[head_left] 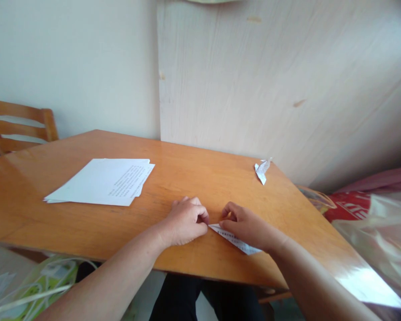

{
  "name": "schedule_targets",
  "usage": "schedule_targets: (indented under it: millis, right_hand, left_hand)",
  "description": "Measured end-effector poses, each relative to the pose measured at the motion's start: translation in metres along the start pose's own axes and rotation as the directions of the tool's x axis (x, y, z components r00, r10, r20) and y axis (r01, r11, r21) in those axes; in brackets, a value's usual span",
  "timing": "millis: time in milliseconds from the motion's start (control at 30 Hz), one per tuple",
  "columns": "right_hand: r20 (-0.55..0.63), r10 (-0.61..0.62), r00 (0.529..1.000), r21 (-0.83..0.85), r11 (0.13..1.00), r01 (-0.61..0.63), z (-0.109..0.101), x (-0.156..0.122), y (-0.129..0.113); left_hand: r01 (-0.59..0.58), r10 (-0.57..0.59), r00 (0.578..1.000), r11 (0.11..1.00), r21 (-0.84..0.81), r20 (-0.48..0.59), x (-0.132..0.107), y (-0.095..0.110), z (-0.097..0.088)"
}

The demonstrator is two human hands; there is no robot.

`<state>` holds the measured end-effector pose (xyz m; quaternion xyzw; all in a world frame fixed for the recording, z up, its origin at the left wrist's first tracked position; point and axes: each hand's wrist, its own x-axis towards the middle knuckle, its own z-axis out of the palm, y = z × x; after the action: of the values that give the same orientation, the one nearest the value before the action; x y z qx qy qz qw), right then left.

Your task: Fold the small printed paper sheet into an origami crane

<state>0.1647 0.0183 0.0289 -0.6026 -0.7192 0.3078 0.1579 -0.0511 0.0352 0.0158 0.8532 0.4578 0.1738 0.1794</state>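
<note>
Left forearm (127,267) and right forearm (307,265) slanting inward, bare; left hand (186,221) holding fingers (203,212) curled; right hand (244,225) facing it, fingers likewise curling.

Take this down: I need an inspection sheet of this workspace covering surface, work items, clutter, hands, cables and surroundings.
Surface: wooden table, glare at near right.
Work items: folded printed paper, partly covered; paper stack on the left, edges uneven.
Clutter: small crumpled-looking paper piece near the far right corner.
Hands: left hand curled by the folded paper's tip, contact unclear; right hand on that paper.
Cables: pale cord-like strands at lower left, exact kind unclear.
Surroundings: wooden chair far left, pale wall behind, red bag at right.
</note>
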Motion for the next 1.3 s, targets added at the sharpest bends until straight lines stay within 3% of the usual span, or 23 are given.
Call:
schedule_targets:
  millis: [133, 333, 600, 767, 1300]
  right_hand:
    - [0.086, -0.053, 0.995, 0.152, 0.988, 0.040, -0.001, -0.003, 0.005]
    - [0.097, -0.150, 0.984, 0.189, 0.973, 0.130, -0.002, 0.001, 0.005]
    - [0.103, -0.077, 0.992, 0.173, 0.983, 0.058, -0.006, 0.000, 0.003]
    - [0.095, -0.028, 0.995, 0.255, 0.967, 0.002, -0.003, 0.001, 0.007]
    - [0.061, -0.061, 0.996, 0.313, 0.949, 0.038, 0.001, 0.005, 0.015]
  left_hand:
    - [0.017, -0.017, 1.000, 1.000, -0.022, 0.011, 0.001, 0.003, -0.003]
    - [0.063, -0.064, 0.998, 0.991, -0.117, -0.008, 0.000, 0.008, -0.005]
    - [0.115, -0.131, 0.991, 0.948, -0.297, -0.034, -0.005, 0.016, -0.002]
    - [0.162, -0.196, 0.980, 0.898, -0.410, -0.043, -0.010, 0.026, 0.000]
    - [0.169, -0.230, 0.970, 0.872, -0.459, -0.080, -0.012, 0.030, 0.005]
